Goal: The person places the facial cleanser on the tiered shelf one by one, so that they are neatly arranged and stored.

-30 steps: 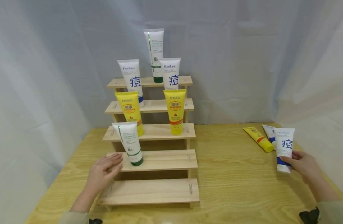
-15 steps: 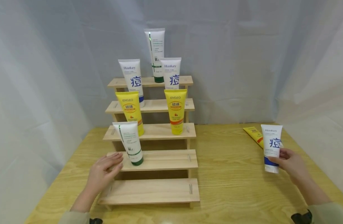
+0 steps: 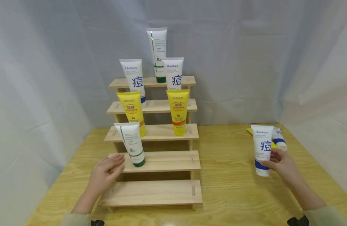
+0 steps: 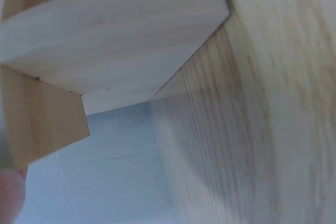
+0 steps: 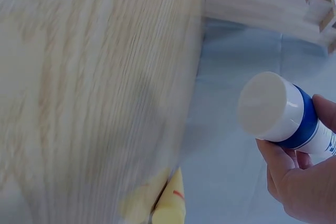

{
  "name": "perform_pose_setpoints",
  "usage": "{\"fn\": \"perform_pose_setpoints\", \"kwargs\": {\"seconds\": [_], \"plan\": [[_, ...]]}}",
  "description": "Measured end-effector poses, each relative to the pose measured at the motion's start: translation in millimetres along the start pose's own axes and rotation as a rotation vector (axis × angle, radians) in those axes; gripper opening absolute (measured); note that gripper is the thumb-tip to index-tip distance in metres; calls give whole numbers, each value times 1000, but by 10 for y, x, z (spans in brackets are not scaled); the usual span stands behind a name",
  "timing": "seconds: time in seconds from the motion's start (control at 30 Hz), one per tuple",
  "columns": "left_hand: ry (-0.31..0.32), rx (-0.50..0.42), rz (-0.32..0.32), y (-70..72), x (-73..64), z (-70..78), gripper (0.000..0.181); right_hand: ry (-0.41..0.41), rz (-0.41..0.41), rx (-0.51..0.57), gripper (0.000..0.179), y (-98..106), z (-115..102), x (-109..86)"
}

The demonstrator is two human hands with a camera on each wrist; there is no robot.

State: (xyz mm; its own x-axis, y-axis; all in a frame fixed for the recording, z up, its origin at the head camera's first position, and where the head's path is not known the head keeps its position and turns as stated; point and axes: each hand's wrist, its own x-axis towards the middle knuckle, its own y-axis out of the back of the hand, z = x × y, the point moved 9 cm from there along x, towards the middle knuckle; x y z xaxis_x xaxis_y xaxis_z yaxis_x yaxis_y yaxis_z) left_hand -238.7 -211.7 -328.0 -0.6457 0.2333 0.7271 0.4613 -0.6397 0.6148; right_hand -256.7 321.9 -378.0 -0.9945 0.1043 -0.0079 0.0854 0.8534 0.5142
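My right hand (image 3: pixel 283 166) pinches a white squeeze tube (image 3: pixel 262 141) with a blue band near its cap, above the right part of the table. The tube stands upright, cap down; its white cap (image 5: pixel 262 103) shows in the right wrist view. My left hand (image 3: pixel 104 172) rests at the left end of a low step of the wooden stand (image 3: pixel 156 193), fingers loosely bent. Beside those fingers stands a white tube with a green cap (image 3: pixel 131 144). In the left wrist view only a fingertip (image 4: pixel 10 195) shows, near the board's end.
Higher steps carry two yellow tubes, the right one (image 3: pixel 178 113) among them, two blue-banded white tubes such as the left one (image 3: pixel 133 78), and a green-capped tube (image 3: pixel 158 55) on top. Behind my right hand lie another white tube (image 3: pixel 279 139) and a yellow tube (image 3: pixel 274 145).
My right hand has moved left with the white tube, now partly in front of the yellow tube on the table. The left hand has stayed in place.
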Motion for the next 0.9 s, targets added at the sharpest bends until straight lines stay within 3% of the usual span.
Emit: {"fn": "perform_pose_setpoints", "kwargs": {"seconds": [0.33, 0.9], "plan": [[-12, -10, 10, 15, 7, 24, 24, 61, -16, 60, 61, -211, -262, -88], [-2, -2, -10, -8, -5, -2, 23, 105, -70, 169, 65, -530, -647, -173]]}}
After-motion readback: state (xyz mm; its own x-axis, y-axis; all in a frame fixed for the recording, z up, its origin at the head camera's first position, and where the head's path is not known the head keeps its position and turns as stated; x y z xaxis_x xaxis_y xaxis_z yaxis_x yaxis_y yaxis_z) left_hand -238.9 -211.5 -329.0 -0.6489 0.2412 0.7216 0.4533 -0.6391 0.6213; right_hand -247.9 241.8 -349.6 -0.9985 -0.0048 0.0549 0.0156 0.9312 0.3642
